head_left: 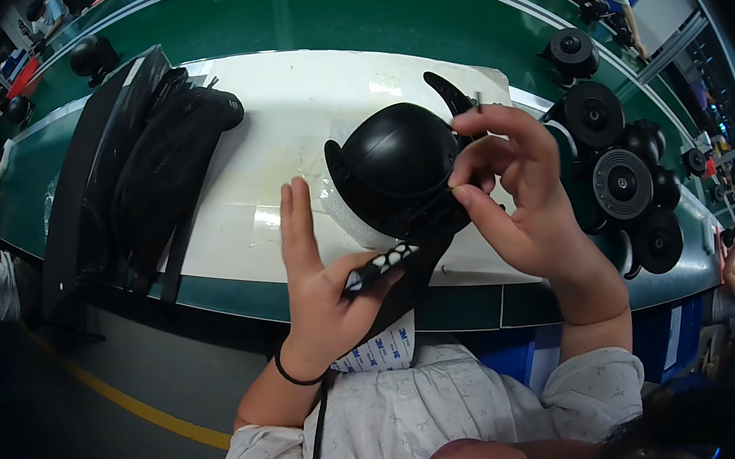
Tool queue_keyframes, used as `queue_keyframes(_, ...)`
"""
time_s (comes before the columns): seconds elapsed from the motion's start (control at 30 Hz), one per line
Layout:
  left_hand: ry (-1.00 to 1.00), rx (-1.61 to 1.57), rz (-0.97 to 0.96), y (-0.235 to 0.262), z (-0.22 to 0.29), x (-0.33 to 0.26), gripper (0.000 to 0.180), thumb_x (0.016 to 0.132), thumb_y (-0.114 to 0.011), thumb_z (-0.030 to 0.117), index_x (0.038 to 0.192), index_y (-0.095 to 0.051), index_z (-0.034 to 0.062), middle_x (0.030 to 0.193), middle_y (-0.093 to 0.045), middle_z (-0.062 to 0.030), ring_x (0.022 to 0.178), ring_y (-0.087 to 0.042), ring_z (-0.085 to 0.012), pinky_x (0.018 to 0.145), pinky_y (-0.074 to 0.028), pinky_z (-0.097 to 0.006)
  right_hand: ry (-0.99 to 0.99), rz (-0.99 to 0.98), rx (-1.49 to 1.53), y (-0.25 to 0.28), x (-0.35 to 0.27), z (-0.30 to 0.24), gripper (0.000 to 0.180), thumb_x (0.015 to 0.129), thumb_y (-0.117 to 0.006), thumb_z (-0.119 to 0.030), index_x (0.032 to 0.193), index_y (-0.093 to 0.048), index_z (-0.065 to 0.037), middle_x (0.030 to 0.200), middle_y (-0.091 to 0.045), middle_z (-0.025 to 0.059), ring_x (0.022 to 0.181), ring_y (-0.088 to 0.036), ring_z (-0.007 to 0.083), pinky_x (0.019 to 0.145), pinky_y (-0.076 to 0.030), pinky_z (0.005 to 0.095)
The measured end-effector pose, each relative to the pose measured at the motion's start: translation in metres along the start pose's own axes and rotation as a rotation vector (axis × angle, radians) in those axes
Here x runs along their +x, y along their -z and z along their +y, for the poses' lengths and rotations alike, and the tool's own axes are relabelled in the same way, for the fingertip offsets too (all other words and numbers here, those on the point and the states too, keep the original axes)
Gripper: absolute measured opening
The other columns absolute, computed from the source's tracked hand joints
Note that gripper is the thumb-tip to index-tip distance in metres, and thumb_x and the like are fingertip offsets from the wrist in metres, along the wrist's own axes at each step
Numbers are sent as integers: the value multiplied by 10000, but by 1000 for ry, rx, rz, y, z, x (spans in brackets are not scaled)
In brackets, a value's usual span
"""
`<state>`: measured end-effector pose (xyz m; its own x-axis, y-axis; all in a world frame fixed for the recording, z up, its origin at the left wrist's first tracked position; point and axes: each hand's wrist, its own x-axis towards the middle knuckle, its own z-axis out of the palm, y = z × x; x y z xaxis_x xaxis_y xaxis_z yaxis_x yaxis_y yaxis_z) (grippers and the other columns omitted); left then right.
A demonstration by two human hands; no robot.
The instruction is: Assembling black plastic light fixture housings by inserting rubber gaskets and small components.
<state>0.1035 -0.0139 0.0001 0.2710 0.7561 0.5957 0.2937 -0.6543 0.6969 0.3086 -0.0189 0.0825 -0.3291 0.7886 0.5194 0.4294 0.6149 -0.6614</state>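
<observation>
Left hand [326, 304] grips the dotted strip [382, 266]. Right hand [524, 186] pinches, contents unclear, at the shell [402, 150] on its left; keep the pinch steady.

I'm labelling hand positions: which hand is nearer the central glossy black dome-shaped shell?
Right. The right hand is at the right edge of the shell; the left hand is farther off, to its lower left, holding a black pale-spotted tool.

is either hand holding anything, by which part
The left hand grips a dark object by its spotted part; whether the right hand pinches anything cannot be told.
</observation>
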Motion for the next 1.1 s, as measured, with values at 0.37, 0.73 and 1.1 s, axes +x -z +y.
queue_keyframes(0.37,-44,-134,28,-26,6,13,112,624,-691,59,723,-648,30,1353,-201,-319,1228,-305,-434,984,-284,-379,75,-2,-200,10,0,0,595,703,-500,150,1226,-376,-106,1109,-519,134,867,-569,245,722,-471,321)
queue_keyframes(0.73,-47,-99,40,-27,3,7,161,637,-700,82,788,-653,49,1366,-139,-329,1268,-193,-454,1014,-218,-417,124,56,-365,24,-21,-8,496,683,-586,110,1138,-418,5,1011,-551,114,825,-559,251,819,-409,316)
queue_keyframes(1.1,-233,90,-3,-33,10,16,180,586,-751,103,741,-659,110,1418,-108,-232,1303,-22,-448,1042,-80,-497,-205,13,-68,14,-24,8,492,769,-541,-1,1207,-317,-22,839,-573,37,874,-530,184,940,-200,366)
